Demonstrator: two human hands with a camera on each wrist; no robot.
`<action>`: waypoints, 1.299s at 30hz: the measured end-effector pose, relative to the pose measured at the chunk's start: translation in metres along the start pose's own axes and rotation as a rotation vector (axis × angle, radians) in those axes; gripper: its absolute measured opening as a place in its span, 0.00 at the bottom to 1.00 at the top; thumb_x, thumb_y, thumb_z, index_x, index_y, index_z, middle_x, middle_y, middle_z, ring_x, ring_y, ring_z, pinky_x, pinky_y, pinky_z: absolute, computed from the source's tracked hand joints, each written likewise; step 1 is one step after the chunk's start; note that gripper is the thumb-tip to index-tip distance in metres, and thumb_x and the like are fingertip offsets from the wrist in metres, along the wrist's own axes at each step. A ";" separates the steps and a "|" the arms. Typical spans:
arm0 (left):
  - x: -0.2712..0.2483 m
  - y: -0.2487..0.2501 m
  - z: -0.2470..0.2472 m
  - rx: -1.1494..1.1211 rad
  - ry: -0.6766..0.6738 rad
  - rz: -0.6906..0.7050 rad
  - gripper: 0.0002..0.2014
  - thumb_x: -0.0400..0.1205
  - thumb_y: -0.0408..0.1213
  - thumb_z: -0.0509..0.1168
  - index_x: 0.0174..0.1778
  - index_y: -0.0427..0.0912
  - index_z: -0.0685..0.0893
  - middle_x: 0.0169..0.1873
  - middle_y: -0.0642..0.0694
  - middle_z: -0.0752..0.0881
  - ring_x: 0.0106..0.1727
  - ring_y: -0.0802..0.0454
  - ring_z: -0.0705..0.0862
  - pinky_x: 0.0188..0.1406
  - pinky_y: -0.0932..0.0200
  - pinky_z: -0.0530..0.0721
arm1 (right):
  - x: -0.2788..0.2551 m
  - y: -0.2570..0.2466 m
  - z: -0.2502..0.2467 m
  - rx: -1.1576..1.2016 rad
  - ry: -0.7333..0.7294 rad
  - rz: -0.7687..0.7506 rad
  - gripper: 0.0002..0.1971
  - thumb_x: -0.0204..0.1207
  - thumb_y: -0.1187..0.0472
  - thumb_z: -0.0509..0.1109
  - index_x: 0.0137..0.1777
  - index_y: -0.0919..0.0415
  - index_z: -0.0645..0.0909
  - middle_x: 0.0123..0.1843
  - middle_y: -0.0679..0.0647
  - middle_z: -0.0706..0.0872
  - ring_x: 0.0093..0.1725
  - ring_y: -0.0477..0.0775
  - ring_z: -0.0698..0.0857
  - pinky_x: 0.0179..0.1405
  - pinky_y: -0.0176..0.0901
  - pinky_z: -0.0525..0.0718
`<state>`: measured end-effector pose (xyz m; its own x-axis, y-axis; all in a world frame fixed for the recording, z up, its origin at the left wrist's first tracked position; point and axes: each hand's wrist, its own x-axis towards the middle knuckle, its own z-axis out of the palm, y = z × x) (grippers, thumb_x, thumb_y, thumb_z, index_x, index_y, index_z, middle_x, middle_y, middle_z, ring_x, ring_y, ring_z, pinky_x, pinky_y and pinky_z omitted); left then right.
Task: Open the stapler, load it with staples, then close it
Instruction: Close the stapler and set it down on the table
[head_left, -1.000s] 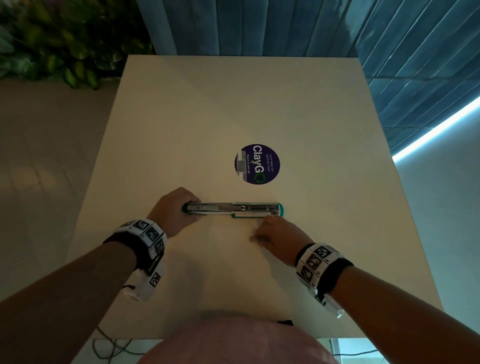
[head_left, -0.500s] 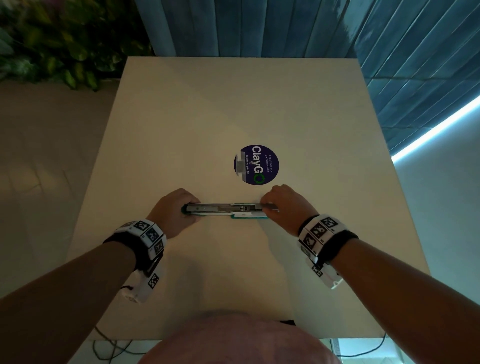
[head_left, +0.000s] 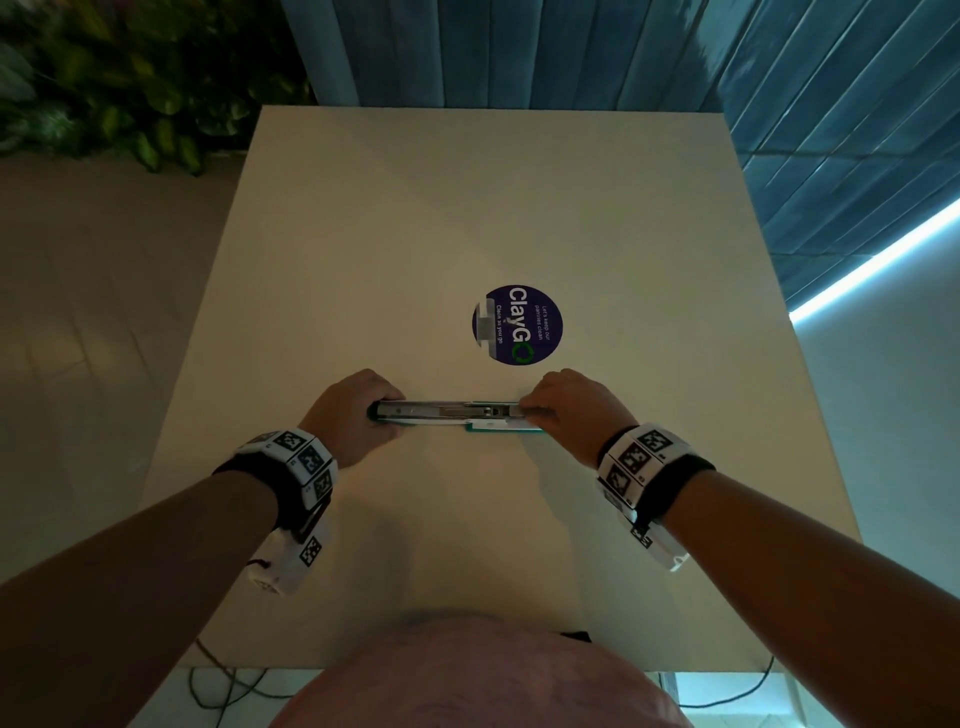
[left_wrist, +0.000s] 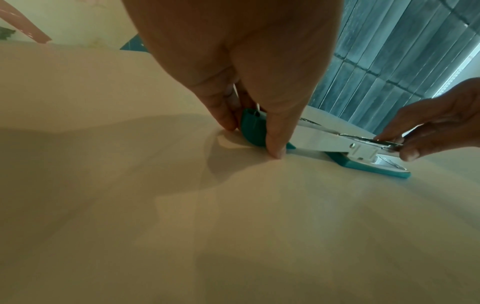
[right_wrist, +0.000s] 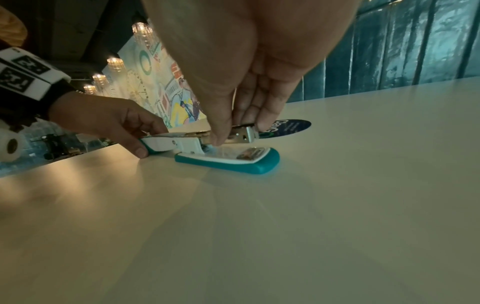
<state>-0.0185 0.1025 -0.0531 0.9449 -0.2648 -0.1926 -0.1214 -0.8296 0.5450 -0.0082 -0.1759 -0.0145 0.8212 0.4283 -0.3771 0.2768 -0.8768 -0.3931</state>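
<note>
Lying between both hands, the stapler (head_left: 457, 413) is pinched at each end.

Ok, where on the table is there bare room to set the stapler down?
Bare table runs from the round sticker to the far edge, and again between the forearms nearside. It is crowded only mid-table, where the left hand and right hand hold the stapler.
</note>
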 end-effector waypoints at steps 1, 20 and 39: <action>-0.001 0.000 0.000 0.000 0.000 0.000 0.13 0.69 0.37 0.75 0.48 0.40 0.84 0.44 0.41 0.84 0.41 0.44 0.81 0.40 0.58 0.74 | -0.001 0.002 0.002 0.020 -0.014 0.004 0.13 0.79 0.60 0.60 0.60 0.57 0.81 0.54 0.60 0.84 0.57 0.59 0.78 0.59 0.55 0.79; 0.004 0.055 -0.035 -0.334 0.022 0.045 0.17 0.67 0.33 0.77 0.48 0.49 0.83 0.46 0.50 0.87 0.49 0.56 0.84 0.50 0.69 0.81 | -0.004 0.023 0.022 0.232 0.069 0.162 0.18 0.67 0.63 0.72 0.58 0.62 0.77 0.57 0.61 0.77 0.56 0.61 0.77 0.58 0.54 0.81; 0.037 0.098 0.031 0.084 -0.135 0.338 0.07 0.77 0.35 0.65 0.49 0.42 0.85 0.50 0.44 0.84 0.49 0.44 0.80 0.45 0.48 0.81 | -0.009 0.031 0.029 0.275 0.170 0.155 0.17 0.68 0.64 0.72 0.58 0.61 0.76 0.55 0.60 0.80 0.52 0.59 0.80 0.53 0.48 0.80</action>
<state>-0.0045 -0.0039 -0.0321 0.7993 -0.5883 -0.1222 -0.4493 -0.7201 0.5287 -0.0216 -0.2003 -0.0480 0.9206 0.2319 -0.3142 0.0166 -0.8270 -0.5619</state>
